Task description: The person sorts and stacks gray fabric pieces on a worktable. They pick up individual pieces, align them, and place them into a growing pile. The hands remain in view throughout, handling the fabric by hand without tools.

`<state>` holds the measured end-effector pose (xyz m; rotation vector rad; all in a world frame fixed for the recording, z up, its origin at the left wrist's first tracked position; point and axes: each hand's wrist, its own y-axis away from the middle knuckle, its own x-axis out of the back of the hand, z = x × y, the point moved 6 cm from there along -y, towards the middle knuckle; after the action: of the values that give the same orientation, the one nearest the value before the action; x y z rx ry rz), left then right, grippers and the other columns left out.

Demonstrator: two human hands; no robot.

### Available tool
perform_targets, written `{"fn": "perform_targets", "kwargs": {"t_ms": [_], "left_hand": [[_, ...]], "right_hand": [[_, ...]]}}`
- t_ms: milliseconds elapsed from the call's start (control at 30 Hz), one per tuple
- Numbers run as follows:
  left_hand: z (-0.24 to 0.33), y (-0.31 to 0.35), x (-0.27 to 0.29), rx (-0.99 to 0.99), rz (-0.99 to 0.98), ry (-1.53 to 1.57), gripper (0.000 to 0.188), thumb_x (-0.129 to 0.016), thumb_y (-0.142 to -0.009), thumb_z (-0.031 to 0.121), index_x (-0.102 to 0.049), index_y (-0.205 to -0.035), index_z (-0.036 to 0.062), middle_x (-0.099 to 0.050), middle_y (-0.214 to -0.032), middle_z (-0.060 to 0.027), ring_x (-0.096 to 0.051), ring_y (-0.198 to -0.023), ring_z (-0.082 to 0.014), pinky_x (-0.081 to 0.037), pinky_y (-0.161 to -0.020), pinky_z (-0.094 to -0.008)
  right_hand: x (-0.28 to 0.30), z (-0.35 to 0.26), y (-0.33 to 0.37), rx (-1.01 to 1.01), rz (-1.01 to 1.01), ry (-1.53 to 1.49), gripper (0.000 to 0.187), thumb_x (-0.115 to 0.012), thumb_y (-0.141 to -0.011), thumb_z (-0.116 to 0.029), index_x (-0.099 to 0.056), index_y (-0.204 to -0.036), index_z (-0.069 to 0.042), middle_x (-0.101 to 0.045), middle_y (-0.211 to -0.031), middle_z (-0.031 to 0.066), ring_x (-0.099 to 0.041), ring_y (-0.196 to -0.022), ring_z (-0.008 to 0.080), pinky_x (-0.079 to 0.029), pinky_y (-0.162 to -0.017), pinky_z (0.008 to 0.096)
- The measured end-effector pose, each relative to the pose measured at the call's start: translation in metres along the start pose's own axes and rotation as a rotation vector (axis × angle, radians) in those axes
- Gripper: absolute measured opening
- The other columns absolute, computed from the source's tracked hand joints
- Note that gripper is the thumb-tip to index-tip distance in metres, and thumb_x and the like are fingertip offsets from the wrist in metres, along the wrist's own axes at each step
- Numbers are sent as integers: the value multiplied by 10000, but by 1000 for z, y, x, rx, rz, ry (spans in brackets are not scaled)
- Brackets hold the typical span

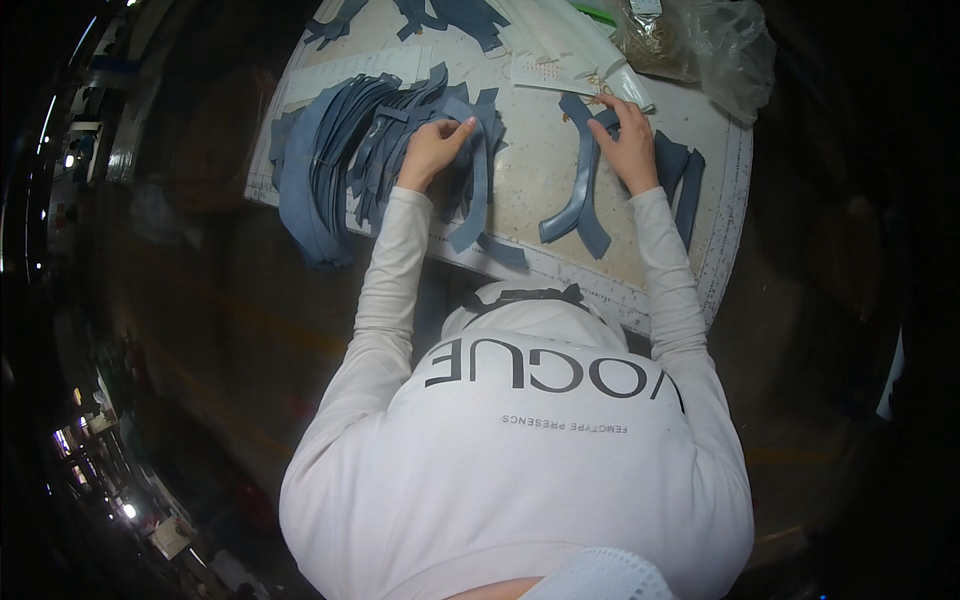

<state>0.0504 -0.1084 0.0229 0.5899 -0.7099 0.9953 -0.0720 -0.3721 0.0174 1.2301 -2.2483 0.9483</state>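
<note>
My left hand (437, 150) rests at the right side of a thick pile of blue-grey cut strips (320, 165). Its thumb and fingers close on one curved strip (479, 190), which hangs down toward the table's near edge. Over to the right, my right hand (631, 148) has thumb and fingertips at the top of a few blue-grey strips, closed about the end of one. A shiny forked strip (582, 180) lies just left of that hand, splitting in two at its lower end. The exact grip is partly hidden by the fingers.
More blue-grey pieces (455, 18) lie at the table's far side. White paper sheets (555, 45) and a clear plastic bag (735, 55) are at the back right. Dark strips (688, 195) lie right of my right wrist. The pale tabletop (535, 130) has a marked border.
</note>
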Motion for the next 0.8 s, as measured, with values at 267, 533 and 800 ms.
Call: {"fn": "perform_targets", "kwargs": {"t_ms": [267,533,800], "left_hand": [[-33,58,9,2,437,3,316,-624,-844,342,-673,-803,32,-666,-693,-123,-660,-661,-298,-492,-610,-349],[-60,93,-49,190,106,-23,296,-753,-721,301,-674,-832,39,-660,-668,-51,-646,-619,-189,-490,-608,-304],[-50,91,-66,42,258,32,197,-731,-720,159,-598,-784,29,-651,-677,-58,-646,-624,-177,-495,-606,-297]], "right_hand": [[-77,-60,58,39,-300,-219,266,-667,-762,-117,-594,-1013,-69,-601,-820,134,-588,-812,316,-466,-747,394],[-134,-76,70,-159,-372,2,466,-715,-728,-204,-455,-1058,0,-621,-864,218,-640,-795,377,-521,-704,437],[-146,-77,71,-119,-362,140,508,-708,-677,-184,-442,-1053,31,-633,-840,229,-646,-767,392,-534,-687,439]]}}
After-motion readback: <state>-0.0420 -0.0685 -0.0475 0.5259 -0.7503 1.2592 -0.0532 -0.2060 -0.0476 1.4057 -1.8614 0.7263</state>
